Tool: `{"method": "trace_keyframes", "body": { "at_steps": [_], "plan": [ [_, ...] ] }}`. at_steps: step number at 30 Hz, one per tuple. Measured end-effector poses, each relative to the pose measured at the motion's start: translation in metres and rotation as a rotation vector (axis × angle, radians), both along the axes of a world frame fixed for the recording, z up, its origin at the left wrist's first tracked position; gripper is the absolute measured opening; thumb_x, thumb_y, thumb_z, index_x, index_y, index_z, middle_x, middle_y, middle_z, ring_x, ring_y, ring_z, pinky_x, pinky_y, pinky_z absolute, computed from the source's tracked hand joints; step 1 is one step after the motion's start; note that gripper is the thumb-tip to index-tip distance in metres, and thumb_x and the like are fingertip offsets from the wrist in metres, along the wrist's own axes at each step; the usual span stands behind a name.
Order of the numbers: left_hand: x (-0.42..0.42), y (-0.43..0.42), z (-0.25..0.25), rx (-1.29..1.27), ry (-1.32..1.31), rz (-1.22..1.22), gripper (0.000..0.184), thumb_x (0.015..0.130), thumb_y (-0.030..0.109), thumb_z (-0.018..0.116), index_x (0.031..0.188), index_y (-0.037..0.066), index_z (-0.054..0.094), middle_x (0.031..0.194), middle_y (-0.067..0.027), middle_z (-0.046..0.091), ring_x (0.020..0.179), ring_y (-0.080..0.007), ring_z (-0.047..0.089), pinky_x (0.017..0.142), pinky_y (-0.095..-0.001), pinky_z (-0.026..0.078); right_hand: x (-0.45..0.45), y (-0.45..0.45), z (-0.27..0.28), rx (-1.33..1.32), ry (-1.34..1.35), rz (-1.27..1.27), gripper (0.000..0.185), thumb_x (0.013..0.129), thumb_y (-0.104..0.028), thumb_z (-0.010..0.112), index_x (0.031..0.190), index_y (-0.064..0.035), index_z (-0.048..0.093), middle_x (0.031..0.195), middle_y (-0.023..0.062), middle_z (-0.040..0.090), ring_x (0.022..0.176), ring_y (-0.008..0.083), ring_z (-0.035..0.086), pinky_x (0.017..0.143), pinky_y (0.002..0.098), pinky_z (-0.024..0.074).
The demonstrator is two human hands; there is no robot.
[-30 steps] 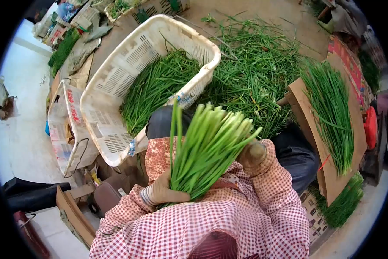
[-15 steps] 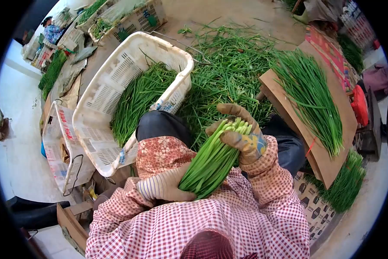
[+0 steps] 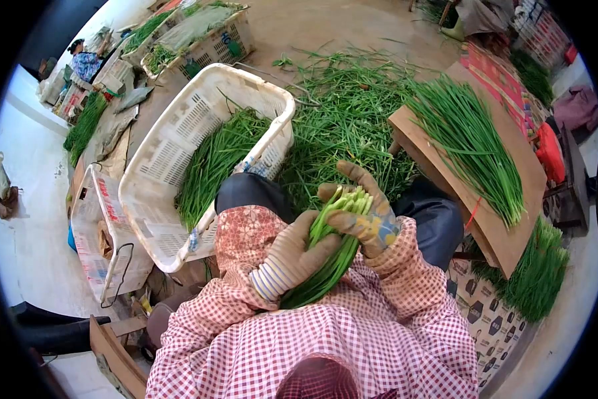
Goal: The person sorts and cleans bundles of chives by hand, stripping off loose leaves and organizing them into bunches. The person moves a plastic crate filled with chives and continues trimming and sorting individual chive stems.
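Basket [image 3: 156, 193] left of bundle [image 3: 339, 266]; cardboard [image 3: 529, 174] right

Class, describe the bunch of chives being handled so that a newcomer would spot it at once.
Find the big white plastic basket left of centre, then move down and right, towards the checked smock. There a bunch of chives slants between the gloved left hand and the right hand at its pale ends. Unlike the chives lying on the cardboard, this bunch is held.

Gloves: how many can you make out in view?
2. A striped-cuff glove on the left hand, against the green bundle; a blue-and-yellow-marked glove on the right hand, at its pale ends. Any on the far person are too small to tell.
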State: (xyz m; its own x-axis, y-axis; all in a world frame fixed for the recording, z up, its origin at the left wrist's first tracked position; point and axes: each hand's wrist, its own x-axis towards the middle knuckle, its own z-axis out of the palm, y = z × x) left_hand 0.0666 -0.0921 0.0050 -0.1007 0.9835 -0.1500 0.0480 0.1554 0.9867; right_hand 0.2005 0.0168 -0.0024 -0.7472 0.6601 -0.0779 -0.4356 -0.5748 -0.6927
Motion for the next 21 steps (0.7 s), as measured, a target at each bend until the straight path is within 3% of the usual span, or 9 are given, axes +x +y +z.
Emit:
{"method": "trace_keyframes", "body": {
  "at_steps": [1,6,9,11,12,14,15,18,21],
  "plan": [
    [-0.001,-0.002,0.008,-0.013,0.252,-0.065,0.045,0.093,0.024,0.059,0.126,-0.001,0.042,0.112,-0.0107,0.057,0.101,-0.0162,0.056,0.085,-0.0296,0.045,-0.004,-0.004,-0.002,0.082,-0.076,-0.059,0.079,0.075,-0.004,0.077,0.14,-0.0083,0.031,0.111,0.0094,0.06,0.1,0.0167,0.06,0.087,0.0312,0.0523],
    [-0.004,-0.003,0.002,0.134,0.413,-0.098,0.045,0.094,0.021,0.055,0.13,0.001,0.037,0.112,-0.012,0.056,0.102,-0.018,0.055,0.086,-0.0328,0.045,-0.011,-0.007,0.003,0.268,-0.237,-0.127,0.087,0.074,-0.003,0.077,0.144,-0.0109,0.025,0.108,0.0093,0.06,0.098,0.0161,0.059,0.087,0.0315,0.0516],
    [-0.006,-0.004,0.003,0.047,0.264,-0.089,0.045,0.092,0.02,0.058,0.128,0.0,0.039,0.112,-0.0107,0.056,0.103,-0.0188,0.055,0.089,-0.033,0.044,-0.01,-0.009,-0.005,0.202,-0.122,-0.151,0.083,0.077,-0.003,0.073,0.144,-0.0108,0.025,0.107,0.0102,0.06,0.1,0.0171,0.059,0.087,0.033,0.0513],
    [-0.008,-0.001,0.007,-0.009,-0.09,0.019,0.043,0.09,0.019,0.061,0.124,0.0,0.044,0.111,-0.009,0.057,0.101,-0.0177,0.055,0.09,-0.0321,0.043,-0.01,-0.011,-0.007,0.153,-0.052,-0.168,0.081,0.078,-0.004,0.072,0.143,-0.0108,0.026,0.107,0.0107,0.061,0.1,0.0175,0.059,0.087,0.0334,0.0514],
    [-0.013,0.0,0.008,-0.012,-0.092,0.017,0.043,0.09,0.019,0.061,0.124,0.0,0.044,0.111,-0.009,0.057,0.101,-0.0177,0.055,0.09,-0.0321,0.043,-0.009,-0.011,-0.006,0.123,-0.036,-0.159,0.079,0.079,-0.005,0.072,0.143,-0.0109,0.027,0.107,0.0109,0.061,0.1,0.0181,0.059,0.087,0.034,0.0515],
    [-0.024,0.004,0.009,-0.128,-0.671,0.091,0.041,0.086,0.02,0.065,0.119,0.001,0.049,0.108,-0.0072,0.058,0.099,-0.0149,0.055,0.091,-0.0307,0.043,-0.009,-0.009,-0.006,0.096,-0.019,-0.149,0.077,0.079,-0.005,0.071,0.142,-0.011,0.027,0.107,0.0112,0.061,0.1,0.0187,0.059,0.088,0.0345,0.0516],
    [-0.025,0.005,0.009,-0.127,-0.672,0.092,0.041,0.086,0.02,0.065,0.119,0.001,0.049,0.108,-0.0072,0.058,0.099,-0.0149,0.055,0.091,-0.0307,0.043,-0.009,-0.008,-0.008,0.082,-0.03,-0.146,0.076,0.079,-0.006,0.072,0.141,-0.0105,0.028,0.107,0.0115,0.061,0.1,0.0194,0.06,0.087,0.0348,0.0517],
    [-0.023,0.01,0.009,-0.058,-0.309,0.08,0.039,0.086,0.024,0.067,0.115,0.003,0.053,0.104,-0.0042,0.059,0.095,-0.011,0.054,0.086,-0.0271,0.044,-0.013,-0.007,-0.016,0.025,-0.006,-0.139,0.076,0.079,-0.01,0.074,0.14,-0.0094,0.029,0.108,0.0123,0.06,0.099,0.021,0.06,0.087,0.0354,0.0521],
    [-0.012,0.011,-0.003,-0.01,-0.284,0.148,0.035,0.086,0.022,0.067,0.113,0.003,0.054,0.102,-0.0036,0.06,0.094,-0.0109,0.054,0.086,-0.0267,0.044,-0.015,-0.002,-0.024,-0.129,0.111,-0.13,0.076,0.079,-0.016,0.075,0.139,-0.0085,0.029,0.109,0.0139,0.061,0.098,0.0228,0.061,0.086,0.037,0.0531]
  ]
}}
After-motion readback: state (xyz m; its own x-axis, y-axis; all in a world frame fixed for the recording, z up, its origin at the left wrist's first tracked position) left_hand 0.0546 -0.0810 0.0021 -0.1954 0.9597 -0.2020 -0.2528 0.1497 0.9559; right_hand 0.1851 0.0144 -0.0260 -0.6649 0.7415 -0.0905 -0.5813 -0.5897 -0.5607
